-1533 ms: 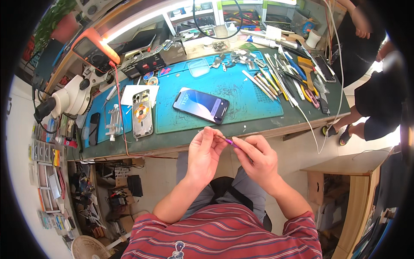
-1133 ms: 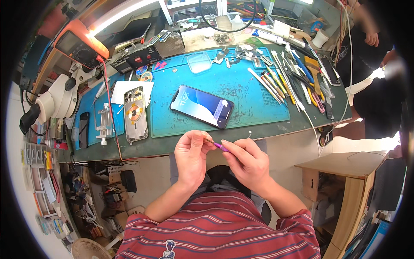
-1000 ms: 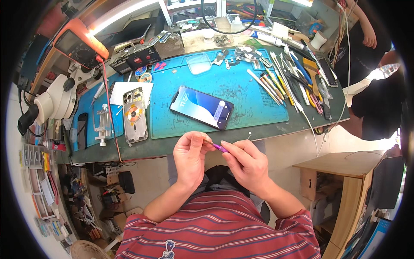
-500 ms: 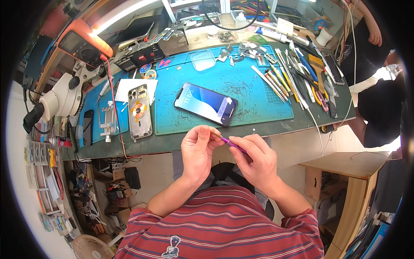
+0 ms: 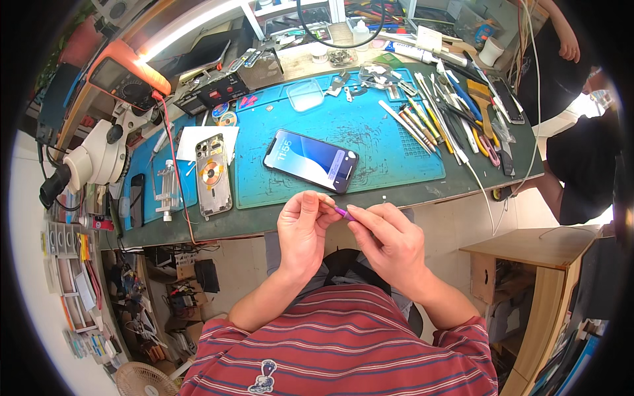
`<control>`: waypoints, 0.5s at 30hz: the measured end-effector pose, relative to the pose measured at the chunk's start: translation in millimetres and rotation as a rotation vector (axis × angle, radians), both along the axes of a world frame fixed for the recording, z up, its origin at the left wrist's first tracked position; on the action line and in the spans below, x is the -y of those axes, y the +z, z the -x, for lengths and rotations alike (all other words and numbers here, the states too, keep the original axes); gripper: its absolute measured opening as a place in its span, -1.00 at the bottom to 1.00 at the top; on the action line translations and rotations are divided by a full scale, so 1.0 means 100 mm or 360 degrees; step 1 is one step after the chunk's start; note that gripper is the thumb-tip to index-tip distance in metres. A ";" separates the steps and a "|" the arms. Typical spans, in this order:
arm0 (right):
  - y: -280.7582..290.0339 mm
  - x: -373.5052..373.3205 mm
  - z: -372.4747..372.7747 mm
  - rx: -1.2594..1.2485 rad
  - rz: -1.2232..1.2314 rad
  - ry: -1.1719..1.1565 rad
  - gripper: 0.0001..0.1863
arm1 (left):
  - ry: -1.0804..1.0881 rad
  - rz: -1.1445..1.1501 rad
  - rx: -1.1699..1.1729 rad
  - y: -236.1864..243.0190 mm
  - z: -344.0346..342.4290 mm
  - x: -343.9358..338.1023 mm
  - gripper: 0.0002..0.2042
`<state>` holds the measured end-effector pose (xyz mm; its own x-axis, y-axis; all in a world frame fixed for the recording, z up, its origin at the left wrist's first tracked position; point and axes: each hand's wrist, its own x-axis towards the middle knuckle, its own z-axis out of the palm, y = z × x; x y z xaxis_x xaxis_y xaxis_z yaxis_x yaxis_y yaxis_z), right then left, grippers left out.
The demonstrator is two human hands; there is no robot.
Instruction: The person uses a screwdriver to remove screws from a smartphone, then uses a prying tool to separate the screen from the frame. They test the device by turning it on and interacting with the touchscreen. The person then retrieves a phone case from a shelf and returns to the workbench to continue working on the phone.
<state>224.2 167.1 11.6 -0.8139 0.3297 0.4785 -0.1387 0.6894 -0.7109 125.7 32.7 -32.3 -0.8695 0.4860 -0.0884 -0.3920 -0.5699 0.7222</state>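
Observation:
In front of my body, both hands are raised just off the bench's near edge. My right hand [image 5: 391, 239] is closed around a slim purple pen-shaped tool [image 5: 343, 214], whose rear part is hidden by the fingers. The tool's thin end points left into my left hand [image 5: 305, 228], where thumb and fingertips pinch it or something tiny at it; I cannot tell which. Just beyond the hands, a phone [image 5: 312, 160] with a lit screen lies face up and slanted on the blue work mat [image 5: 396, 173].
Left of the mat lie a phone back housing [image 5: 212, 177] and a metal clamp [image 5: 169, 188]. A microscope [image 5: 89, 157] and orange multimeter [image 5: 125, 76] stand farther left. Several tweezers and brushes [image 5: 432, 125] crowd the right side. Another person [image 5: 574, 165] is at the far right.
The view has shifted slightly, so the bench sits a little farther left. My right hand has edged left toward the left one, and less of the purple tool shows.

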 end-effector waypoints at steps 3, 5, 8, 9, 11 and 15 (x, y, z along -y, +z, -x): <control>-0.01 0.02 0.00 -0.0009 -0.0006 -0.0020 -0.70 | 0.0072 0.0060 -0.0050 0.00 -0.02 -0.01 -0.80; -0.02 0.02 0.00 -0.0021 -0.0021 -0.0032 -0.70 | 0.0090 0.0068 -0.0091 0.00 -0.03 -0.03 -0.82; -0.04 0.00 0.00 -0.0064 -0.0094 -0.0046 -0.70 | 0.0096 0.0125 -0.0127 0.00 -0.04 -0.03 -0.82; -0.05 -0.02 0.00 -0.0091 -0.0143 -0.0049 -0.71 | 0.0095 0.0152 -0.0134 0.00 -0.04 -0.04 -0.82; -0.05 -0.02 0.01 -0.0090 -0.0115 -0.0048 -0.72 | 0.0107 0.0176 -0.0147 0.03 -0.05 -0.05 -0.82; -0.04 -0.02 0.01 -0.0015 0.0039 -0.0027 -0.74 | 0.0109 0.0244 -0.0197 0.02 -0.06 -0.06 -0.82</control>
